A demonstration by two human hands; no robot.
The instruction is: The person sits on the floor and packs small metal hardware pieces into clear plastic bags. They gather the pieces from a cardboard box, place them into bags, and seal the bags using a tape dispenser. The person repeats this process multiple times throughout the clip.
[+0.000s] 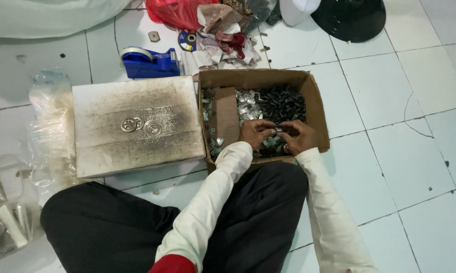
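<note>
An open cardboard box sits on the tiled floor in front of me, filled with several small silver metal clips and small dark parts. Both my hands are inside it, close together. My left hand and my right hand pinch a small dark part between their fingertips. A loose cardboard flap lies in the box's left half.
A stained white slab left of the box carries three round metal discs. Behind it stands a blue tape dispenser. Clear plastic bags lie at left, crumpled bags and rags at the back, and a black round object.
</note>
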